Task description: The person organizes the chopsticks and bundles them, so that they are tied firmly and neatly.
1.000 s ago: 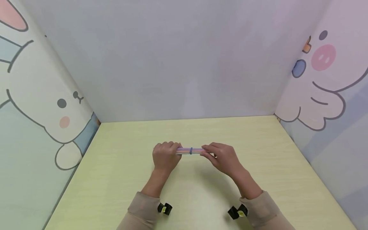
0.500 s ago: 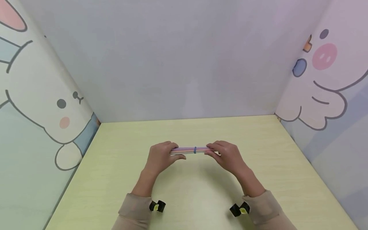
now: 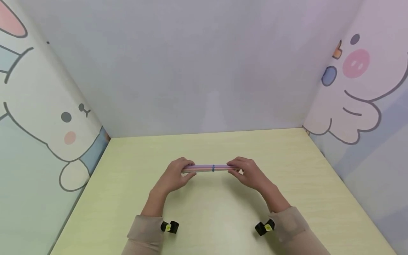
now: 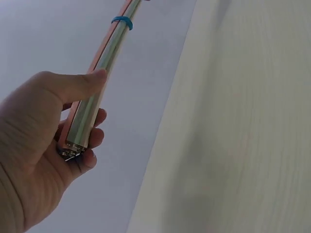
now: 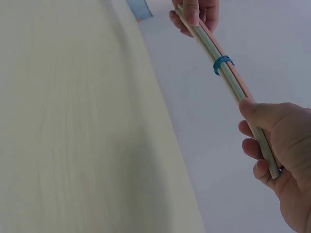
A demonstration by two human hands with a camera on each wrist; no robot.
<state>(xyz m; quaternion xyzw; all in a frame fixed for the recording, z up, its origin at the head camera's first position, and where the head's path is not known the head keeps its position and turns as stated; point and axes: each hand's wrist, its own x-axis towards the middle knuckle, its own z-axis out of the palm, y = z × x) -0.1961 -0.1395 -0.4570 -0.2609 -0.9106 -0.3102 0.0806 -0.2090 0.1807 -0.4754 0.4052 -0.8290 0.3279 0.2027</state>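
A slim bundle of pastel sticks in purple, pink and pale green is held level above the table. A blue rubber band wraps its middle. My left hand holds the left end, thumb across the near side and fingers curled behind, as the left wrist view shows. There, the bundle's cut ends show near the palm. The right hand pinches the other end between thumb and fingers. In the right wrist view both hands grip the bundle, with the band between them.
A pale wooden table lies beneath the hands. Grey-white panel stands at the back, with cartoon-printed side panels at left and right. Black wrist cameras hang at both cuffs.
My left hand has loosened from a fist round the bundle and slid left to its end, so more of the sticks shows. The right hand keeps its pinch with little movement.
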